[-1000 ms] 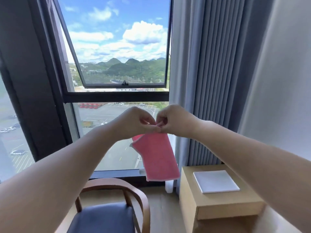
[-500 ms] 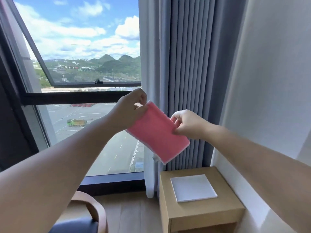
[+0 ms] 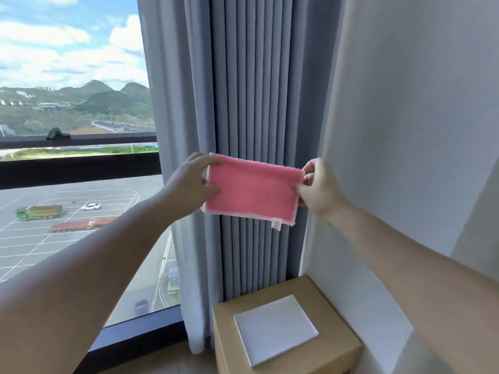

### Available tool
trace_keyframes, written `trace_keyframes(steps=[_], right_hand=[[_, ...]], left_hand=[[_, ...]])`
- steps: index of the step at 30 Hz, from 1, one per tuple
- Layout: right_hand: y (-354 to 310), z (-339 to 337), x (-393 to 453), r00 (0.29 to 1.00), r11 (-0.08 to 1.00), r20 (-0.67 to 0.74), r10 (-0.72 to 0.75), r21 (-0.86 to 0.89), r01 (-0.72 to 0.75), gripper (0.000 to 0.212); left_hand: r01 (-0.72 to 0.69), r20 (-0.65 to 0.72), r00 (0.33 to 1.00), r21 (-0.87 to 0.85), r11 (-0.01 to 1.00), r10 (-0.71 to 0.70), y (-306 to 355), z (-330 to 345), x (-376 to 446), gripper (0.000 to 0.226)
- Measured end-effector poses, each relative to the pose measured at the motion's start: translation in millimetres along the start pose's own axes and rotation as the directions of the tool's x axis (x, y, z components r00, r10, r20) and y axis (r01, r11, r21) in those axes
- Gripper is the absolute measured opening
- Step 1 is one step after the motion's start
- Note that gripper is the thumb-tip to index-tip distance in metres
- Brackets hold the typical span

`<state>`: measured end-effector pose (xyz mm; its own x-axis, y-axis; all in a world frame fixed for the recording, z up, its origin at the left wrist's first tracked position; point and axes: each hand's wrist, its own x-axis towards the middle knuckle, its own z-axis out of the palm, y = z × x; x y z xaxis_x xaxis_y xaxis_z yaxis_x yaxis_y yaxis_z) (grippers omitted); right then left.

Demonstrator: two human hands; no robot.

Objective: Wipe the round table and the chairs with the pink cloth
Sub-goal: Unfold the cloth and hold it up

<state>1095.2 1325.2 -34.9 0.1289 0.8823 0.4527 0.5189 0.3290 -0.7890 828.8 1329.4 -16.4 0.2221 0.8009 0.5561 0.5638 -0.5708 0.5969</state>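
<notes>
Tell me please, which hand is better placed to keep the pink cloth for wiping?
Probably the left hand: its thumb and fingers wrap one whole short edge of the pink cloth. The right hand only pinches the other edge with its fingertips. Neither table nor chair is in view now.

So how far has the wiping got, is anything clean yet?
Nothing shows as wiped. Done: the pink cloth is picked up and folded flat. In hand: the left hand and right hand hold it by its two ends, in the air before the curtain. Left: everything. Neither the round table nor any chair is in view, only a small wooden stand below.
</notes>
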Motion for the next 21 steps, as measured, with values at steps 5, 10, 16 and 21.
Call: trace_keyframes(steps=[5,10,16,21], right_hand=[[42,4,32,0.970,0.979,-0.175,-0.168,-0.141,0.144,0.040],[111,15,73,0.998,0.968,0.024,-0.052,-0.243,0.056,0.042],[238,65,107,0.916,0.952,0.369,0.161,-0.304,-0.045,0.071],[367,130,96,0.795,0.934,0.545,0.264,-0.350,-0.070,0.072]], left_hand=[[0.053,0.095,0.994,-0.058,0.997,-0.047,-40,54,42,0.067],[0.145,0.175,0.974,-0.010,0.989,-0.141,-88,115,64,0.072],[0.400,0.284,0.853,0.180,0.899,-0.437,-165,216,49,0.077],[0.620,0.310,0.669,0.270,0.737,-0.676,-238,325,-7,0.079]])
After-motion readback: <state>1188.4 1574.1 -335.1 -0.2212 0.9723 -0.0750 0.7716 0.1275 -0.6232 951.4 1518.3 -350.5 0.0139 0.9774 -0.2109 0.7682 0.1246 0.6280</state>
